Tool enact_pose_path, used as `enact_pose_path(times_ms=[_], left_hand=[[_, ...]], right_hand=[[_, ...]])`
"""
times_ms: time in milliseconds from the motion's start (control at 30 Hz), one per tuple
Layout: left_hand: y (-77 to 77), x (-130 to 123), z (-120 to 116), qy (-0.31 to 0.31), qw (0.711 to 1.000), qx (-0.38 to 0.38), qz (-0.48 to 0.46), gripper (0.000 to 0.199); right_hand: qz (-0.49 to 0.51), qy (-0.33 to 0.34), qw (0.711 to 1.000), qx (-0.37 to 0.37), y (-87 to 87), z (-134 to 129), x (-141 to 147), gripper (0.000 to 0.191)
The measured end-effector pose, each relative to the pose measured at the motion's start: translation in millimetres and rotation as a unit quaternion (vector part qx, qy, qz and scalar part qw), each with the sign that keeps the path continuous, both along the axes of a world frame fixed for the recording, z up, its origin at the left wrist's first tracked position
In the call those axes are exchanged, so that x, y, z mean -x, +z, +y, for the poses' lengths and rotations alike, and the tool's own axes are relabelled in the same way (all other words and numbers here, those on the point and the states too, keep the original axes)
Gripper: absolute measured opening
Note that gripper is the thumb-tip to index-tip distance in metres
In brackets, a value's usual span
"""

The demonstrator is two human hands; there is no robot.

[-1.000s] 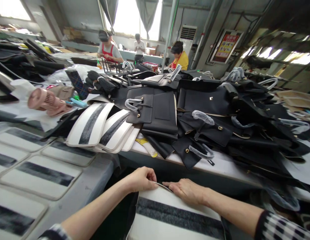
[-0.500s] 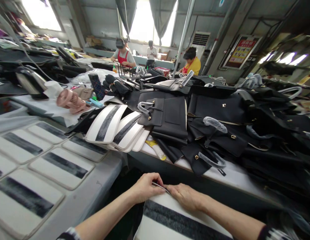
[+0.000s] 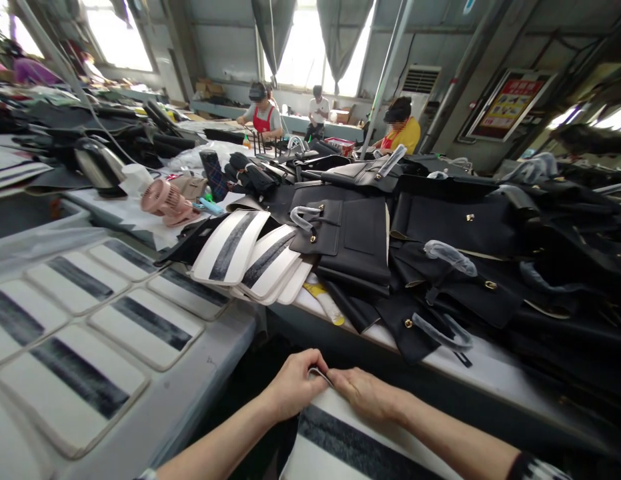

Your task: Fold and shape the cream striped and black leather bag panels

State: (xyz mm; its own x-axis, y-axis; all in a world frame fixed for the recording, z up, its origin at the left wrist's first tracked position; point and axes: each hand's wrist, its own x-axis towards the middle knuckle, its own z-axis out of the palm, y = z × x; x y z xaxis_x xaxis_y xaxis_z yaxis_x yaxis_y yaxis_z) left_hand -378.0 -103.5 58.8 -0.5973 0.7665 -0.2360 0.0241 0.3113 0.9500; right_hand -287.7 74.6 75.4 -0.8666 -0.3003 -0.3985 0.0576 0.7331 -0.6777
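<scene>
A white panel with a broad dark stripe hangs low in front of me, its lower part cut off by the frame. At its top edge my left hand is closed in a pinch, fingertips curled over the rim. My right hand grips the same edge just beside it, thumb and fingers pressed together and nearly touching the left. The edge bends up slightly between them. Similar striped panels lie fanned in a pile on the table beyond.
More striped panels lie spread on a grey-covered table at left. Black bag pieces with plastic-wrapped handles heap across the table ahead. A pink fan and a steel kettle stand at back left. Several people work farther off.
My view has swung a little to the left, so the surroundings sit farther right. Both hands keep hold of the panel's top edge, with the fingers shifted slightly closer together.
</scene>
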Motion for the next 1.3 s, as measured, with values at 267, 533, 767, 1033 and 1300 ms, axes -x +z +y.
enact_pose_path(times_ms=[267,533,767,1033,1300], left_hand=[[1.8,21,-17,-0.071,0.996,0.008,-0.05,0.029],[6.3,39,23,-0.178,0.977,0.1,-0.068,0.043],[10.9,51,43,-0.279,0.943,0.178,-0.044,0.037],[31.4,51,65,-0.336,0.909,0.238,0.072,0.029],[16.3,58,69,-0.371,0.897,0.238,0.047,0.036]], right_hand=[[-0.008,0.028,1.0,0.001,3.2,-5,10,0.057],[-0.022,0.007,0.999,-0.028,6.7,2,3,0.057],[-0.096,-0.045,0.993,0.058,17.0,53,-46,0.057],[-0.132,-0.086,0.987,0.039,21.7,92,-92,0.055],[-0.113,-0.083,0.988,0.059,18.4,65,-56,0.058]])
